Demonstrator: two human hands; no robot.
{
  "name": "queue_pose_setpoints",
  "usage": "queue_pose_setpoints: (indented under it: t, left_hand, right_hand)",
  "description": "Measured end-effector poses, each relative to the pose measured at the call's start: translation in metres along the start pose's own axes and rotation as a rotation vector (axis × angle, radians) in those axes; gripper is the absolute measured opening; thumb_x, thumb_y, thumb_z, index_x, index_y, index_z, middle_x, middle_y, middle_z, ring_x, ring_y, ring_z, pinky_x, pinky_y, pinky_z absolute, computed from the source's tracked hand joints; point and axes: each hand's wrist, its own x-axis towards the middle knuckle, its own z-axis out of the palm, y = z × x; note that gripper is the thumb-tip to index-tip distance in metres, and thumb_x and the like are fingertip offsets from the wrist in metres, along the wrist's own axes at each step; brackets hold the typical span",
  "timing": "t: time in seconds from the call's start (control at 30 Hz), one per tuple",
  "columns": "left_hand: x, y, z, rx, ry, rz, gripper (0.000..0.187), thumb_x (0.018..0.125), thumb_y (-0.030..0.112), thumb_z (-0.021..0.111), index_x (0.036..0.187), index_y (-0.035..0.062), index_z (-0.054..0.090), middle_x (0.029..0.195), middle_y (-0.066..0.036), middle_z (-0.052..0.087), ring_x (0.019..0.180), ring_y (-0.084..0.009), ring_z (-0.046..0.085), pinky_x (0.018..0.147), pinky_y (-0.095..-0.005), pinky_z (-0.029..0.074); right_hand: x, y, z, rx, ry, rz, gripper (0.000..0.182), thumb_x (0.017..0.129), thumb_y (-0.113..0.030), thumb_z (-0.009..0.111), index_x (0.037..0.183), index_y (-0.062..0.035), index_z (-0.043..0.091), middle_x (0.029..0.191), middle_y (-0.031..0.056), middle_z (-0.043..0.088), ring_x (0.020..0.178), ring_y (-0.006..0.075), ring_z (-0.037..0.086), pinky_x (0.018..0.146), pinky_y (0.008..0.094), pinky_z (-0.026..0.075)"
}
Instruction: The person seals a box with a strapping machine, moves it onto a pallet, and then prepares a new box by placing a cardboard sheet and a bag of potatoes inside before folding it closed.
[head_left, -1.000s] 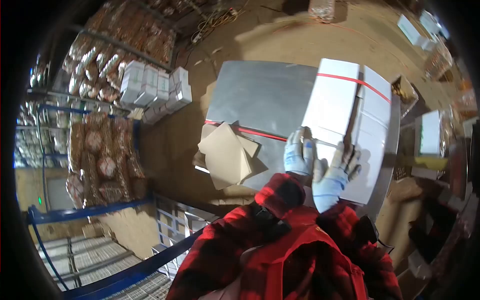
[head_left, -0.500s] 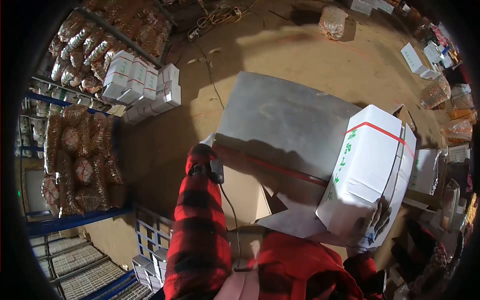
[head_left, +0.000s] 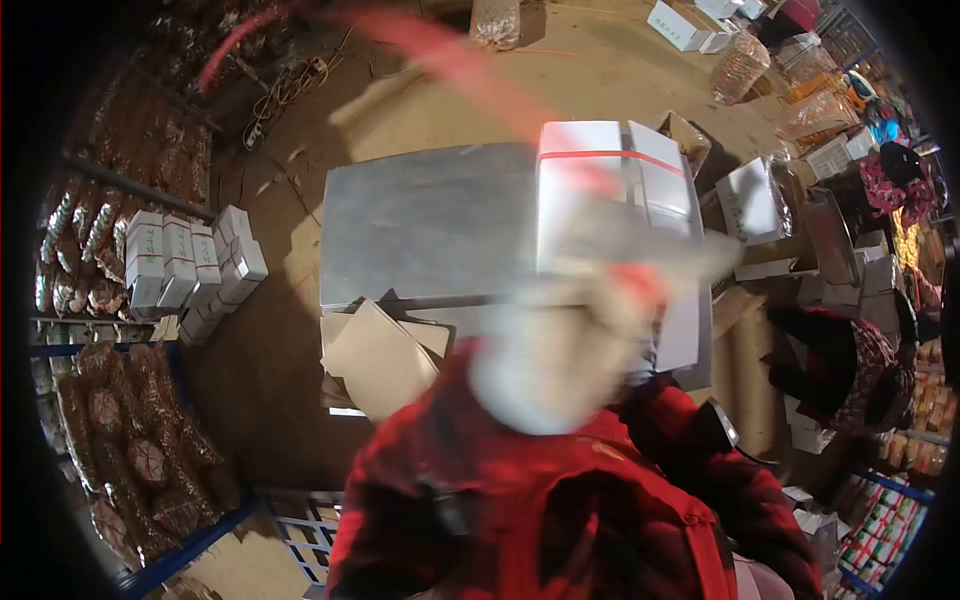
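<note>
My left hand (head_left: pixel 560 350), in a pale glove, is smeared by motion in front of the white carton (head_left: pixel 580 225). A red strap (head_left: pixel 450 65) is in its grip and arcs blurred toward the upper left; the exact finger positions are unclear. Against the carton's near side is my right hand (head_left: pixel 642 368), mostly hidden behind the left, so its fingers do not show clearly. The carton lies on the right part of a grey-topped table (head_left: pixel 430 225), with a red band across its far part.
Loose cardboard (head_left: pixel 380 360) juts out at the table's near left. Strapped white cartons (head_left: pixel 175 260) and bagged goods (head_left: pixel 140 440) stand at left. A person in a patterned sleeve (head_left: pixel 880 365) is at right, among more boxes. A cable (head_left: pixel 285 95) lies on the floor.
My left hand has swung from the table's left end to in front of the carton, and the red strap has lifted into the air. The view has turned right; the carton now sits straighter.
</note>
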Motion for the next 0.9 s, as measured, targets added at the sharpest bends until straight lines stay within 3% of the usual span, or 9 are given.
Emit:
queue_pose_setpoints:
  t: [0.1, 0.27, 0.37, 0.47, 0.53, 0.6, 0.63, 0.8, 0.9]
  left_hand:
    - [0.035, -0.143, 0.003, 0.134, -0.022, -0.114, 0.022, 0.093, 0.011, 0.042, 0.107, -0.0012, 0.054, 0.075, -0.009, 0.061, 0.071, -0.0187, 0.062, 0.072, -0.0278, 0.050]
    - [0.064, -0.219, -0.030, 0.531, -0.090, 0.030, 0.021, 0.092, 0.010, 0.046, 0.107, -0.0015, 0.054, 0.082, -0.010, 0.062, 0.080, -0.0185, 0.061, 0.076, -0.0276, 0.048]
    - [0.087, -0.176, -0.080, 0.387, -0.222, 0.006, 0.027, 0.090, 0.012, 0.048, 0.114, -0.0002, 0.049, 0.091, -0.011, 0.060, 0.084, -0.0178, 0.058, 0.076, -0.0268, 0.046]
    - [0.110, -0.057, -0.170, 0.398, 0.188, 0.071, 0.038, 0.088, 0.016, 0.049, 0.122, 0.0014, 0.042, 0.104, -0.011, 0.056, 0.090, -0.0187, 0.055, 0.079, -0.0281, 0.045]
    - [0.088, -0.029, -0.223, 0.909, 0.482, 0.083, 0.045, 0.091, 0.025, 0.044, 0.128, 0.0011, 0.036, 0.114, -0.011, 0.052, 0.100, -0.0199, 0.051, 0.086, -0.0296, 0.042]
    - [0.049, -0.029, -0.278, 1.363, 0.501, 0.174, 0.049, 0.095, 0.030, 0.038, 0.135, 0.0033, 0.027, 0.122, -0.011, 0.047, 0.112, -0.0199, 0.044, 0.094, -0.0310, 0.037]
    - [0.030, -0.033, -0.300, 1.428, 0.376, 0.260, 0.050, 0.095, 0.029, 0.036, 0.138, 0.0063, 0.022, 0.123, -0.011, 0.046, 0.116, -0.0190, 0.041, 0.095, -0.0312, 0.036]
    - [-0.018, -0.063, -0.282, 1.327, 0.766, 0.257, 0.044, 0.095, 0.029, 0.035, 0.131, 0.0033, 0.037, 0.124, -0.011, 0.047, 0.120, -0.0229, 0.039, 0.102, -0.0340, 0.026]
    - [0.008, -0.070, -0.205, 1.860, 0.583, 0.540, 0.042, 0.092, 0.026, 0.039, 0.128, 0.0041, 0.041, 0.123, -0.015, 0.047, 0.120, -0.0302, 0.038, 0.103, -0.0411, 0.024]
  right_hand:
    - [-0.032, 0.043, -0.041, 0.307, -0.044, 0.000, 0.041, 0.089, -0.023, 0.043, 0.122, 0.0004, 0.041, 0.118, 0.0140, 0.035, 0.107, 0.0248, 0.033, 0.088, 0.0410, 0.028]
    - [-0.033, 0.096, -0.040, 1.095, -0.060, 0.264, 0.038, 0.090, -0.029, 0.046, 0.114, -0.0003, 0.047, 0.091, 0.0090, 0.045, 0.077, 0.0202, 0.044, 0.068, 0.0341, 0.037]
    - [-0.011, 0.099, -0.015, 1.388, -0.215, 0.370, 0.038, 0.090, -0.033, 0.047, 0.109, -0.0007, 0.051, 0.074, 0.0059, 0.052, 0.059, 0.0174, 0.050, 0.055, 0.0300, 0.043]
    - [0.004, 0.103, 0.007, 1.652, -0.414, 0.518, 0.037, 0.090, -0.037, 0.049, 0.097, -0.0007, 0.054, 0.062, 0.0053, 0.057, 0.045, 0.0143, 0.054, 0.042, 0.0254, 0.044]
    - [0.007, 0.105, 0.010, 1.730, -0.567, 0.586, 0.037, 0.090, -0.037, 0.049, 0.087, -0.0001, 0.055, 0.061, 0.0070, 0.058, 0.043, 0.0132, 0.053, 0.038, 0.0239, 0.042]
    - [0.013, 0.100, -0.002, 1.631, -0.649, 0.514, 0.035, 0.090, -0.036, 0.050, 0.084, -0.0014, 0.054, 0.060, 0.0064, 0.056, 0.041, 0.0124, 0.052, 0.038, 0.0239, 0.042]
    - [0.017, 0.101, 0.007, 1.591, -0.700, 0.459, 0.033, 0.089, -0.034, 0.052, 0.081, -0.0025, 0.054, 0.060, 0.0066, 0.057, 0.039, 0.0125, 0.052, 0.039, 0.0242, 0.043]
    - [0.004, 0.107, 0.024, 1.776, -0.691, 0.640, 0.032, 0.086, -0.034, 0.056, 0.078, -0.0024, 0.055, 0.058, 0.0072, 0.055, 0.038, 0.0135, 0.050, 0.038, 0.0254, 0.043]
    - [-0.011, 0.117, -0.005, 1.751, -0.534, 0.709, 0.035, 0.087, -0.034, 0.055, 0.092, -0.0003, 0.057, 0.061, 0.0078, 0.058, 0.041, 0.0139, 0.051, 0.037, 0.0274, 0.042]
